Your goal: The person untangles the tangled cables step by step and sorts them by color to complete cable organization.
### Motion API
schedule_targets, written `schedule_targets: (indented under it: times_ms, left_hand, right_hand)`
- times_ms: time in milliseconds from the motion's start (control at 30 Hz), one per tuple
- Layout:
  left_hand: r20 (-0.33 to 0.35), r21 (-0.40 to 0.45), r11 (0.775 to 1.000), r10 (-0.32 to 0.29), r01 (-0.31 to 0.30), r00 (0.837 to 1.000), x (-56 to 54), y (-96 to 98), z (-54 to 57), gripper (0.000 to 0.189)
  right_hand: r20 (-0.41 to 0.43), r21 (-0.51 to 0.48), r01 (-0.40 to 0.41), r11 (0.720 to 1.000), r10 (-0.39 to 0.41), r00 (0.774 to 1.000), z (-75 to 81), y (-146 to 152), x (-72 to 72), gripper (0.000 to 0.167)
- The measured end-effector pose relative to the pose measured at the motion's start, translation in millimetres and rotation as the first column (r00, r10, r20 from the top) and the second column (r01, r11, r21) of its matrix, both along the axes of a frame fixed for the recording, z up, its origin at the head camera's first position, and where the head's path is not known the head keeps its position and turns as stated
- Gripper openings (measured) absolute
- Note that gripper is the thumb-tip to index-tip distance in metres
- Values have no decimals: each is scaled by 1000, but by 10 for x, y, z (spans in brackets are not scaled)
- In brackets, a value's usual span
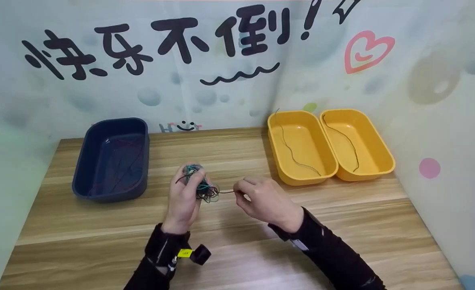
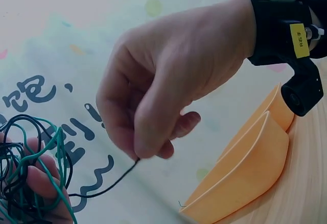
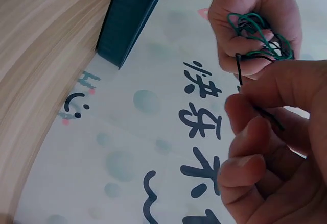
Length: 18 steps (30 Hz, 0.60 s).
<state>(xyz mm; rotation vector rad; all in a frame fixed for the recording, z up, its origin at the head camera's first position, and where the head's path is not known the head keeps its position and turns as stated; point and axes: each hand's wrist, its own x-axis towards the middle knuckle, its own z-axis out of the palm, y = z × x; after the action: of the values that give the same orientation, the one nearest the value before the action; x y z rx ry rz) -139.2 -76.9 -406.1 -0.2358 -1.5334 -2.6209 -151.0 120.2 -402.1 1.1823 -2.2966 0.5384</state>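
Evidently, separation of a black wire (image 1: 226, 191) is the step in hand. The left hand (image 1: 184, 197) has its fingers curled round a tangled bundle of green and black wires (image 1: 206, 192); the right hand (image 1: 268, 200) pinches the wire leading from it. Two yellow bins (image 1: 306, 143) stand beyond and right of the right fingers. A gentle pull appears called for, bundle held firm.

In the head view: one left hand (image 1: 183, 203), one right hand (image 1: 270, 202), one wire bundle (image 1: 204, 187), one black strand (image 1: 227, 191) leading out; on one table (image 1: 229, 249), one blue box (image 1: 114, 197) at nine o'clock (contents too dim to count), two yellow boxes (image 1: 306, 180) at three, one loose wire (image 1: 290, 151) apiece.
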Motion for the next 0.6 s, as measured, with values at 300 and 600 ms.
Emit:
schedule_targets:
  times_ms: [300, 600]
  left_hand:
    - [-62, 31, 997, -72, 74, 995, 17, -1, -25, 4]
    - [-201, 22, 963, -259, 269, 945, 49, 3, -3, 11]
  right_hand:
    - [22, 28, -15, 1000, 14, 1000, -58, 9, -57, 5]
    - [-54, -47, 25, 999, -28, 998, -64, 66, -160, 2]
